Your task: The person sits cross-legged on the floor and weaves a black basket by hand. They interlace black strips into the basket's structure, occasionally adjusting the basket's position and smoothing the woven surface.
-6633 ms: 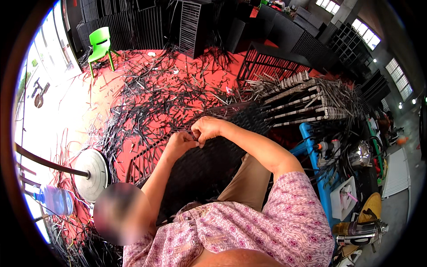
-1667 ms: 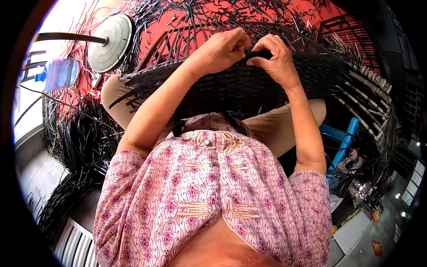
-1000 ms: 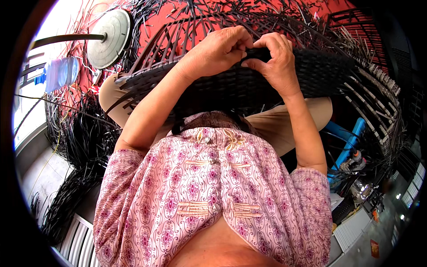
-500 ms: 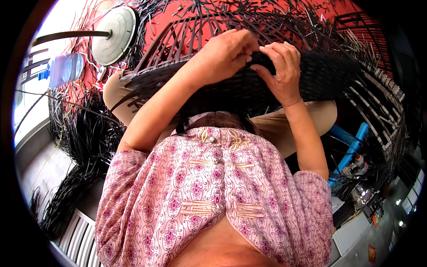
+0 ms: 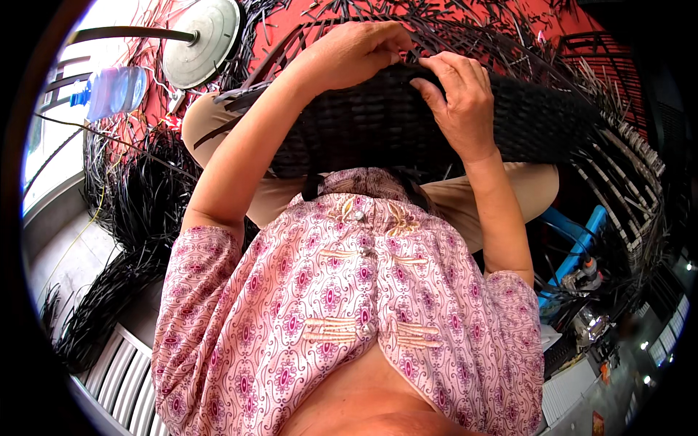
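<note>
Two bare hands nearly meet at the upper edge of a black woven panel (image 5: 363,123) lying across a person's lap.
We see flat black strips woven tightly in rows, making a dense, ribbed face with a dull sheen that darkens toward the bottom. The panel spans the tan trousers (image 5: 520,185). At its left end, dark strip ends (image 5: 216,132) stick out over the knee; beyond the top edge, unwoven brownish-black strips (image 5: 273,62) fan out above the red floor (image 5: 280,14). The left hand (image 5: 360,54) has its fingers curled at the edge; we cannot tell whether they pinch a strip. The right hand (image 5: 465,98), just beside, bends its fingers to the same edge, thumb apart; whether they grasp the panel we cannot tell.
</note>
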{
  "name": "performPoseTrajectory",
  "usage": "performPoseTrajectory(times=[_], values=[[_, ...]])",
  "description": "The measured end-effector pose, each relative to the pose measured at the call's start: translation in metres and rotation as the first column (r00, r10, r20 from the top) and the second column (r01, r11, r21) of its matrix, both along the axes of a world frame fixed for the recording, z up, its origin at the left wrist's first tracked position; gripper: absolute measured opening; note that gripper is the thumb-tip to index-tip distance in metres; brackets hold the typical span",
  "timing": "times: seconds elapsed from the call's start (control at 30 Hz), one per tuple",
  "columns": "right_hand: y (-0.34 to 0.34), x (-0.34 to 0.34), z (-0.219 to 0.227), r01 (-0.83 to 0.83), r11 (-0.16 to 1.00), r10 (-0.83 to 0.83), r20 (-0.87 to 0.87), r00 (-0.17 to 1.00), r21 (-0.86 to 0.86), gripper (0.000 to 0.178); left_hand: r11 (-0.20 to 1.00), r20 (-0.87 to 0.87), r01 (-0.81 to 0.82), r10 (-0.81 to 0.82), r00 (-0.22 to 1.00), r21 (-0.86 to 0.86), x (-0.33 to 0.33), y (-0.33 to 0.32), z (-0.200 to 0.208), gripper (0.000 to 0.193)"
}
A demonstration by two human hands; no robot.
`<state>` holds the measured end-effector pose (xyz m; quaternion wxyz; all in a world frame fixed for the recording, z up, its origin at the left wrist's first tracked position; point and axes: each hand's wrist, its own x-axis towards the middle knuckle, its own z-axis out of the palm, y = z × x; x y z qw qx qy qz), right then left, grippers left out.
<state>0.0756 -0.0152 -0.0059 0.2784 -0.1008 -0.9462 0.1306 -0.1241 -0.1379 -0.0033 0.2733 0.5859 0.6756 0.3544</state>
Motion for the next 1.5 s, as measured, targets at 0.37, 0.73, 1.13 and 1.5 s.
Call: performPoseTrajectory(times=[0.37, 0.73, 1.13, 1.5], values=[[-0.002, -0.007, -0.006, 0.034, 0.969, -0.037, -0.005, 0.999, -0.246, 0.024, 0.995, 0.528, 0.072, -0.022, 0.849, -0.074, -0.012, 0.010, -0.019, 0.014], [0.004, -0.004, -0.018, -0.013, 0.997, 0.011, -0.025, 1.000, -0.078, 0.019, 0.988, 0.575, 0.148, -0.151, 0.804, 0.052, -0.013, 0.005, -0.020, 0.011], [-0.012, 0.015, -0.028, 0.003, 0.995, -0.002, -0.011, 1.000, 0.097, 0.047, 0.978, 0.226, -0.110, 0.069, 0.972, 0.178, -0.001, -0.025, -0.007, 0.013], [-0.034, -0.026, -0.017, -0.031, 0.999, 0.033, -0.048, 0.998, 0.034, 0.024, 0.993, 0.095, -0.087, 0.095, 0.991, -0.083, -0.033, -0.040, -0.014, 0.024]])
